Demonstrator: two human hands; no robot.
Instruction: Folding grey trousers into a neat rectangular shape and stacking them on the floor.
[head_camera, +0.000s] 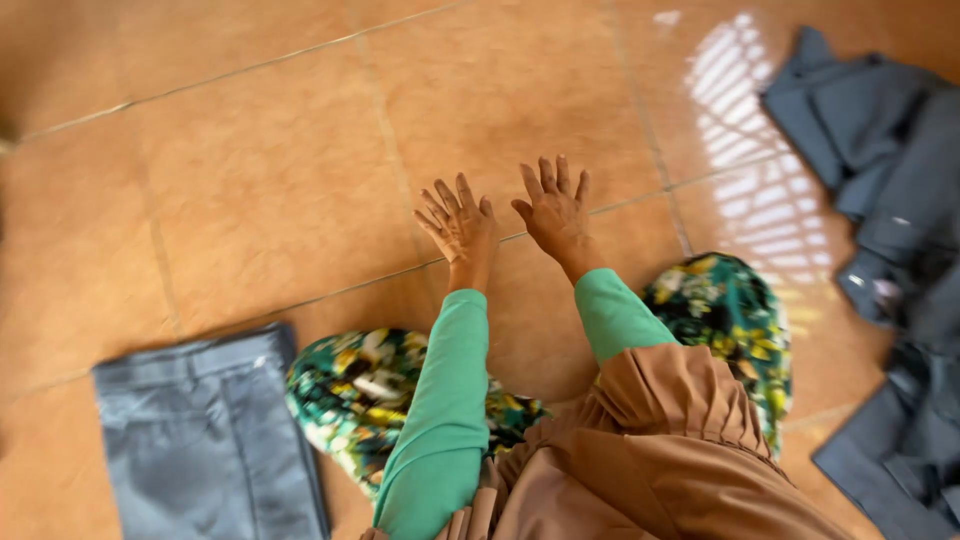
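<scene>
Plainly, the left hand (458, 222) and right hand (553, 210) hovered side by side over the glossy orange tiled floor (260, 170), fingers spread apart and holding nothing, green sleeves running back toward a patterned green skirt. Off to the left lay a folded grey fabric garment (205, 435), flat and squared as if set aside; to the right a loose heap of dark grey clothes (890, 200) sprawled unfolded. No labels or packages showed.

No packages, labels, signs or screens are seen anywhere in this view.
</scene>
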